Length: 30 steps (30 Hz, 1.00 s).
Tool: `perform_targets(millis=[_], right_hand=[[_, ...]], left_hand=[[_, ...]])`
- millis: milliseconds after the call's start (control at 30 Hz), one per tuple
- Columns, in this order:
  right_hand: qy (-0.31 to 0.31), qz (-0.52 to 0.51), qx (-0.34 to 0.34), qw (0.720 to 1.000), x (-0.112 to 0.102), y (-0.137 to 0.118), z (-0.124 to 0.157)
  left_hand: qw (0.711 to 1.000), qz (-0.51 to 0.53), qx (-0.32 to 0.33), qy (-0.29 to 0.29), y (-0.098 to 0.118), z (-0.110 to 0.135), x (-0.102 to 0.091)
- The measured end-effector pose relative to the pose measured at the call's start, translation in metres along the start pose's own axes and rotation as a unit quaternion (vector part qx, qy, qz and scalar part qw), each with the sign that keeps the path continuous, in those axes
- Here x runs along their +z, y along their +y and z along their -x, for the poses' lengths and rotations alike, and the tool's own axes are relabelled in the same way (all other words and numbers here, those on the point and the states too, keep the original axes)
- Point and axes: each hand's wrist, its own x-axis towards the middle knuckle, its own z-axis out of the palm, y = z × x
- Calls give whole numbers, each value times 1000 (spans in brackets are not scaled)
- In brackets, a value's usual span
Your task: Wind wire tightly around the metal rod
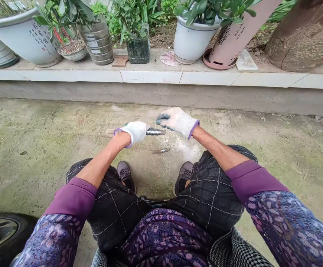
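My left hand (135,132), in a white knitted glove with a purple cuff, is closed around a wooden stick (110,132). The stick lies level, its bare end sticking out to the left. Shiny silver wire (153,131) is wound around a dark part near its right end. Just above and right of that end, my right hand (175,120) wears a matching glove with dark grip fingertips. Its fingers are pinched together, and a faint thin strand runs down from them to the winding. A shorter stick (161,151) with a silvery band lies on the ground below.
A white-tiled ledge (150,77) crosses in front, carrying several potted plants, among them a white pot (193,40) and a pink planter (231,40). My shoes (126,174) stand on mossy concrete. A car wheel (5,237) is at the lower left.
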Motion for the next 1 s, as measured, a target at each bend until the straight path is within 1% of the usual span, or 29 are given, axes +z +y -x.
perform_targets(millis=[100,167,233,300,400,467,533,600,633,667,700,733,800,867,933,1000], right_hand=[[1,-118,75,990,-4,-2,-2],[1,-198,89,976,-4,-4,-3],[9,-252,83,964,-1,-5,-4],[18,-274,76,959,2,-5,-5],[21,-276,78,958,7,-6,-6],[11,-269,89,959,10,-7,-5],[-5,-247,93,964,13,-10,-2],[-22,-213,87,973,16,-13,1],[-32,-193,83,977,18,-14,3],[-41,-171,80,981,18,-15,5],[-52,-147,76,985,18,-15,7],[-60,-118,73,989,18,-14,8],[-62,-51,56,995,15,-10,8],[-49,17,19,998,11,-3,5],[-35,72,-16,997,8,6,1],[-25,90,-27,995,7,13,-3]], left_hand=[[995,92,40,-13,5,13,-10],[981,186,48,-9,5,19,-17],[966,256,28,7,4,23,-23],[954,299,2,21,4,25,-27],[942,331,-45,39,4,25,-30],[935,343,-68,59,2,22,-29],[934,340,-73,86,-2,16,-28],[949,288,-68,113,-9,6,-24],[962,234,-65,123,-12,1,-22],[977,155,-67,126,-16,-4,-19],[988,66,-75,117,-19,-8,-16],[992,-12,-78,96,-20,-11,-13],[990,-120,-66,44,-18,-13,-6],[985,-172,-19,-1,-10,-11,1],[979,-201,32,-26,-2,-7,6],[975,-213,63,-26,2,-3,7]])
